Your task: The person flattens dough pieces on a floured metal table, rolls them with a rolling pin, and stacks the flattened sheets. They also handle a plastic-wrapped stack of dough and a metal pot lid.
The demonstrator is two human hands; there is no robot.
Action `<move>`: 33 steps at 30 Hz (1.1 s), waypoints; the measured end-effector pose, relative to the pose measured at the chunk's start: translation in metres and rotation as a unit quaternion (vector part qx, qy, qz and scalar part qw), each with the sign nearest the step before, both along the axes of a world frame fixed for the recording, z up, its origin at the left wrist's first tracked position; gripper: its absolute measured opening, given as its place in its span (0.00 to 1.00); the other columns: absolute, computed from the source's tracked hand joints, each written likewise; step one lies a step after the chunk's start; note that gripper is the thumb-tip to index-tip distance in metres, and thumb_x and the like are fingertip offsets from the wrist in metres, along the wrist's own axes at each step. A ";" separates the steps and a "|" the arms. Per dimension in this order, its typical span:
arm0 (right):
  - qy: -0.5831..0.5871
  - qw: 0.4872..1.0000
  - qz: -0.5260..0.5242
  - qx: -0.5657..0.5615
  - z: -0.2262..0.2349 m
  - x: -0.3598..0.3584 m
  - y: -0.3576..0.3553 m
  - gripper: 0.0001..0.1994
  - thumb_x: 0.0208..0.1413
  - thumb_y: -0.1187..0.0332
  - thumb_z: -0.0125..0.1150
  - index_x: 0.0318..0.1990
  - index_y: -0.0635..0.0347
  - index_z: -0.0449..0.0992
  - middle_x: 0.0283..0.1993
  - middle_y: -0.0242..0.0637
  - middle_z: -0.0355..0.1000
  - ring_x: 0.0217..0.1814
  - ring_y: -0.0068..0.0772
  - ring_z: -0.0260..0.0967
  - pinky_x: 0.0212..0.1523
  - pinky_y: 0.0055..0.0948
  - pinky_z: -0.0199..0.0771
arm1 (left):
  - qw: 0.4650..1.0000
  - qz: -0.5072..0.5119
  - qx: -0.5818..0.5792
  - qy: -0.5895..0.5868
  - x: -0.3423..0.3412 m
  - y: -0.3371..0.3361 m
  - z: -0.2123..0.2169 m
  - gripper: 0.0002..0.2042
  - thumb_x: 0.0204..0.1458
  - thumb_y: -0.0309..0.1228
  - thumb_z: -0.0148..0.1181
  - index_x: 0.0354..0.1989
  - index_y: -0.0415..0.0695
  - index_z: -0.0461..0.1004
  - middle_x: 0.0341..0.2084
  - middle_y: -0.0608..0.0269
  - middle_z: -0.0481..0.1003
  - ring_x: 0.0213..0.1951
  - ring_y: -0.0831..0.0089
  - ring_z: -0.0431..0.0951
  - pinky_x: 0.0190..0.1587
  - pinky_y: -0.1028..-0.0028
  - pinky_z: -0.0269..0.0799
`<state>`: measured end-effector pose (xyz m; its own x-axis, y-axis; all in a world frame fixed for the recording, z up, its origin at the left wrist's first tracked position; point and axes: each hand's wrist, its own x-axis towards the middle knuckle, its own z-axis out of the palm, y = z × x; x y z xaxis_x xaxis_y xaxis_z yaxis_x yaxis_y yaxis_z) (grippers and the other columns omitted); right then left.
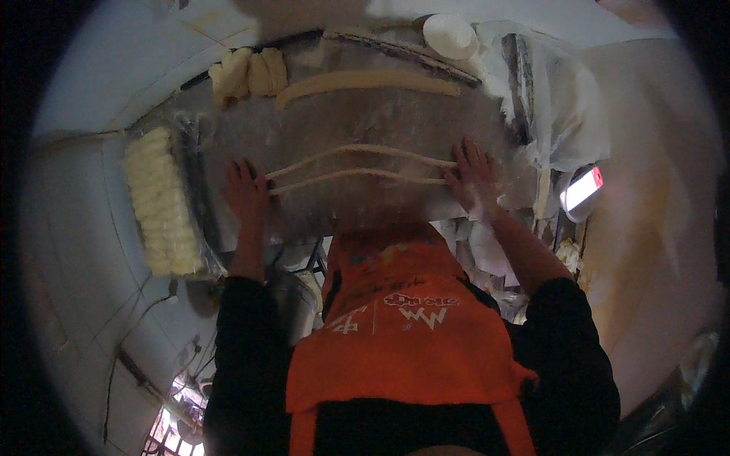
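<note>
Two thin ropes of pale dough stretch side by side across a floured work board. My left hand presses flat on their left ends, fingers spread. My right hand lies flat on their right ends, fingers apart too. Both forearms in black sleeves come up from below, past my orange apron.
A thick dough strip lies farther back on the board, with folded dough lumps at the back left. A tray of stacked dough rolls stands left. White cloth, a white bowl and a lit device sit right.
</note>
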<state>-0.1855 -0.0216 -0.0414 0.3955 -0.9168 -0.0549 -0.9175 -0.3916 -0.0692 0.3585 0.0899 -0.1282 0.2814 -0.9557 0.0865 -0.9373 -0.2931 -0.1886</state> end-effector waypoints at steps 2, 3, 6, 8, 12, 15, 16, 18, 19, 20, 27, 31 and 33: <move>-0.139 0.988 0.032 0.054 0.012 0.011 -0.040 0.27 0.63 0.56 0.61 0.64 0.63 0.71 0.65 0.55 0.68 0.68 0.56 0.65 0.66 0.51 0.64 | 1.000 -0.024 0.010 -0.009 -0.006 -0.013 -0.001 0.27 0.63 0.44 0.55 0.68 0.47 0.68 0.69 0.48 0.64 0.67 0.49 0.67 0.63 0.38 0.63; -0.163 0.985 0.013 0.056 0.016 0.019 -0.065 0.24 0.64 0.57 0.60 0.61 0.63 0.72 0.62 0.56 0.70 0.65 0.58 0.67 0.64 0.51 0.66 | 0.996 -0.079 -0.042 0.019 -0.012 -0.023 -0.001 0.26 0.63 0.43 0.56 0.67 0.48 0.69 0.67 0.49 0.66 0.66 0.49 0.69 0.63 0.39 0.64; -0.171 0.984 -0.054 0.010 0.017 0.051 -0.125 0.18 0.64 0.57 0.59 0.53 0.62 0.76 0.53 0.55 0.75 0.58 0.60 0.71 0.59 0.49 0.73 | 0.984 -0.159 -0.026 0.079 -0.053 -0.081 -0.002 0.21 0.62 0.41 0.57 0.62 0.49 0.75 0.61 0.51 0.72 0.59 0.48 0.75 0.60 0.46 0.68; -0.151 0.987 -0.059 0.024 0.019 0.067 -0.138 0.19 0.62 0.54 0.60 0.50 0.59 0.78 0.51 0.51 0.76 0.57 0.58 0.73 0.58 0.50 0.74 | 0.963 -0.220 -0.056 0.146 -0.116 -0.104 -0.001 0.19 0.61 0.39 0.58 0.58 0.49 0.77 0.55 0.51 0.76 0.54 0.48 0.77 0.58 0.51 0.71; -0.078 0.987 -0.128 0.060 0.026 0.082 -0.125 0.18 0.60 0.55 0.62 0.50 0.58 0.79 0.50 0.50 0.77 0.56 0.56 0.74 0.56 0.51 0.75 | 0.877 -0.168 -0.056 0.447 -0.231 -0.135 0.013 0.18 0.64 0.45 0.60 0.53 0.46 0.79 0.43 0.55 0.82 0.41 0.58 0.83 0.46 0.60 0.79; -0.160 0.983 -0.084 -0.030 0.021 0.081 -0.127 0.20 0.59 0.54 0.62 0.50 0.59 0.79 0.51 0.51 0.77 0.55 0.54 0.75 0.56 0.51 0.76 | 0.762 -0.070 0.082 0.639 -0.270 -0.138 0.025 0.18 0.61 0.42 0.62 0.54 0.46 0.79 0.47 0.51 0.80 0.46 0.53 0.80 0.53 0.55 0.75; -0.157 0.984 -0.069 -0.043 0.016 0.078 -0.134 0.22 0.61 0.51 0.61 0.51 0.59 0.79 0.55 0.52 0.77 0.57 0.54 0.75 0.58 0.51 0.75 | 0.698 -0.007 0.117 0.706 -0.275 -0.139 0.027 0.18 0.60 0.41 0.63 0.54 0.47 0.79 0.50 0.49 0.79 0.49 0.51 0.78 0.57 0.52 0.73; -0.129 0.991 -0.043 -0.010 0.001 0.072 -0.147 0.23 0.62 0.48 0.61 0.51 0.59 0.80 0.57 0.52 0.77 0.57 0.54 0.75 0.59 0.50 0.75 | 0.595 0.140 0.143 0.778 -0.275 -0.139 0.029 0.19 0.61 0.44 0.62 0.56 0.47 0.78 0.51 0.50 0.79 0.50 0.55 0.78 0.57 0.53 0.74; -0.104 0.993 -0.034 0.038 -0.007 0.069 -0.154 0.22 0.62 0.49 0.61 0.50 0.59 0.81 0.56 0.52 0.77 0.56 0.53 0.76 0.59 0.50 0.75 | 0.522 0.179 0.159 0.819 -0.274 -0.141 0.028 0.20 0.62 0.45 0.62 0.57 0.47 0.77 0.52 0.50 0.79 0.51 0.58 0.79 0.56 0.53 0.75; -0.069 0.994 -0.040 0.073 -0.015 0.065 -0.160 0.21 0.62 0.50 0.60 0.50 0.58 0.82 0.55 0.52 0.77 0.55 0.53 0.76 0.59 0.50 0.75 | 0.648 0.047 0.107 0.753 -0.271 -0.142 0.026 0.21 0.63 0.46 0.61 0.59 0.47 0.76 0.53 0.53 0.79 0.53 0.60 0.78 0.58 0.54 0.75; -0.218 0.957 -0.077 0.176 -0.013 0.064 -0.127 0.17 0.56 0.54 0.65 0.41 0.58 0.85 0.44 0.49 0.81 0.47 0.51 0.79 0.51 0.46 0.78 | 0.500 0.177 0.149 0.835 -0.283 -0.171 0.004 0.19 0.64 0.45 0.59 0.57 0.48 0.77 0.51 0.61 0.78 0.53 0.63 0.77 0.58 0.60 0.73; -0.350 0.879 -0.253 0.201 -0.006 0.095 -0.111 0.18 0.55 0.52 0.67 0.39 0.60 0.85 0.40 0.48 0.81 0.44 0.48 0.79 0.48 0.44 0.79 | 0.490 0.211 0.125 0.837 -0.290 -0.176 0.016 0.17 0.65 0.43 0.56 0.53 0.46 0.78 0.44 0.63 0.79 0.44 0.69 0.80 0.48 0.67 0.77; -0.348 0.896 -0.201 0.189 -0.017 0.100 -0.115 0.23 0.61 0.46 0.64 0.41 0.60 0.85 0.36 0.41 0.82 0.38 0.38 0.78 0.44 0.40 0.81 | 0.452 0.224 0.121 0.855 -0.289 -0.175 0.027 0.17 0.66 0.44 0.56 0.52 0.44 0.78 0.43 0.64 0.79 0.42 0.70 0.79 0.47 0.68 0.76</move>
